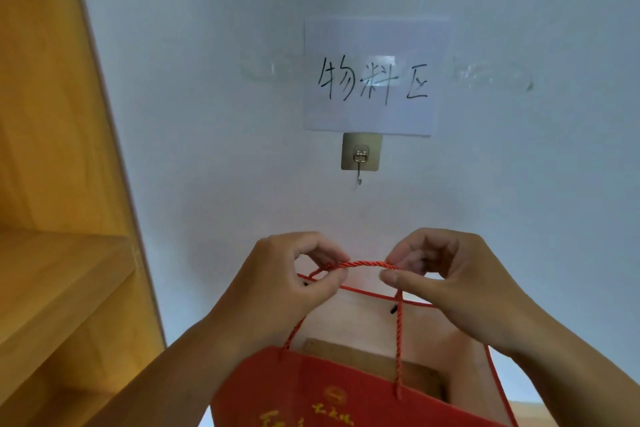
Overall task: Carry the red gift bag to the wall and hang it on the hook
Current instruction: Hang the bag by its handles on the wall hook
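Below hook [360, 163] — hands' grip on cord [367, 264]

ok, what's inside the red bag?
The red gift bag is open at the top; a brown flat piece shows inside. The front panel hides everything lower.

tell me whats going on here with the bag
A person is holding a red gift bag up in front of a white wall. The left hand and right hand pinch its rope handle stretched between them. The hook sits above, under a handwritten paper sign. The bag is not yet hung.
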{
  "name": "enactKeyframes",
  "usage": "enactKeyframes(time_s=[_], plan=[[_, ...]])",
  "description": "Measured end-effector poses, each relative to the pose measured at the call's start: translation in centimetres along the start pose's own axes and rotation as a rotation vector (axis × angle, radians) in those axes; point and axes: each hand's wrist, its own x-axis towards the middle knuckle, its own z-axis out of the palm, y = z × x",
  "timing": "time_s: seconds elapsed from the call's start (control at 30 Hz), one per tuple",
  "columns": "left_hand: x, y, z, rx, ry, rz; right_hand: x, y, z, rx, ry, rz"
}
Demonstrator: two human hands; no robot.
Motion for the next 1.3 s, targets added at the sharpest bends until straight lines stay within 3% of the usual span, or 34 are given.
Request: enactKeyframes(time_s=[0.33, 0.77, 1.0, 1.3], plan=[[5.6, -1.9, 0.3, 0.007, 0.007, 0.016, 5.4, 1.3, -0.2, 0.017, 0.042, -0.003], [10.3, -2.6, 2.2, -0.056, 0.136, -0.044, 11.3, 3.4, -1.1, 0.076, 0.097, -0.015], [13.1, -3.4, 3.1, -0.045, 0.197, -0.071, 14.3, 4.3, -0.9, 0.089, 0.226, -0.015], [14.5, -5.4, 3.5, 0.003, 0.311, -0.093, 16.9, 5.4, 0.9, -0.068, 0.313, -0.102]])
